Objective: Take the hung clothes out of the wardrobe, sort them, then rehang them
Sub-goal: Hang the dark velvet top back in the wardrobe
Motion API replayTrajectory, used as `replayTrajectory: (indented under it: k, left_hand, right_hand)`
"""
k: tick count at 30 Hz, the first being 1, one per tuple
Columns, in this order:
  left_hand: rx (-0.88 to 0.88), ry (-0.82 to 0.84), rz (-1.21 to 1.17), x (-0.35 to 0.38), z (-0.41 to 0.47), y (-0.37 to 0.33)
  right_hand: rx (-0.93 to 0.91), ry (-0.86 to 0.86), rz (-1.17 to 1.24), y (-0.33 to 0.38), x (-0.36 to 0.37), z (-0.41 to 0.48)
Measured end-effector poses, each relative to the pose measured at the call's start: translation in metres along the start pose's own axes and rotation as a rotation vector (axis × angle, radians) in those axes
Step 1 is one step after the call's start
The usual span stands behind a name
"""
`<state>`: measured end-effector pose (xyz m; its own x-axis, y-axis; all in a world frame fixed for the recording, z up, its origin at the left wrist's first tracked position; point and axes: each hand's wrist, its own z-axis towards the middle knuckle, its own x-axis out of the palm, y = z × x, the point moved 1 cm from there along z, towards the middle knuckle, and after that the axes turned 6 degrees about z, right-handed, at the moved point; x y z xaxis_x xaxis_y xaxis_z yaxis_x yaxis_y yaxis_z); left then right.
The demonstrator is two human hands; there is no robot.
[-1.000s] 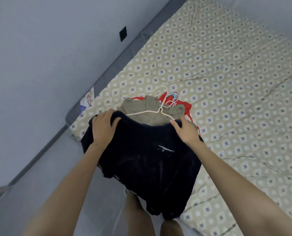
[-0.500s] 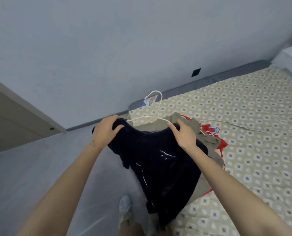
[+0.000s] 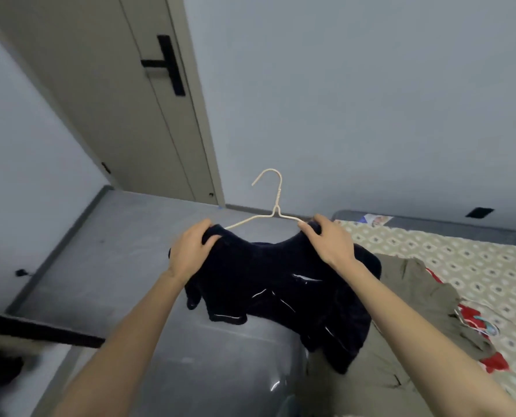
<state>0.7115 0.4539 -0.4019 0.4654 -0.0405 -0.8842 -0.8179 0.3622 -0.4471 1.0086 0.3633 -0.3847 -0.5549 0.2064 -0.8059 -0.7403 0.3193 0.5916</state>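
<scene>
At far left a beige door (image 3: pixel 124 115) with a black handle (image 3: pixel 168 65) stands closed above the grey floor (image 3: pixel 124 254). A person's left hand (image 3: pixel 190 251) grips one shoulder of a dark navy garment (image 3: pixel 268 284), fingers curled over the fabric, holding it up in the air over the floor beside the bed. Between the hands, a cream wire hanger (image 3: pixel 276 206) rises from the garment's neckline, its hook upright against the pale wall (image 3: pixel 356 100). The right hand (image 3: pixel 330 246) grips the other shoulder, thumb and fingers closed on cloth and wire. The garment's lower part hangs crumpled below the forearms. To the right, a khaki garment (image 3: pixel 416 293) lies on the patterned bed (image 3: pixel 467 257), partly covering a red garment (image 3: pixel 495 362) near its edge.
</scene>
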Motion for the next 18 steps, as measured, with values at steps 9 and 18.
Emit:
replayTrajectory:
  k: [9, 18]
  left_hand:
    - [-0.176, -0.104, -0.030, -0.085, -0.111, 0.127]
    - [-0.322, -0.199, 0.030, -0.162, -0.256, 0.256]
  right_hand:
    - [-0.200, 0.096, -0.037, 0.146, 0.075, -0.051]
    - [-0.534, 0.233, -0.077, 0.286, 0.160, -0.136]
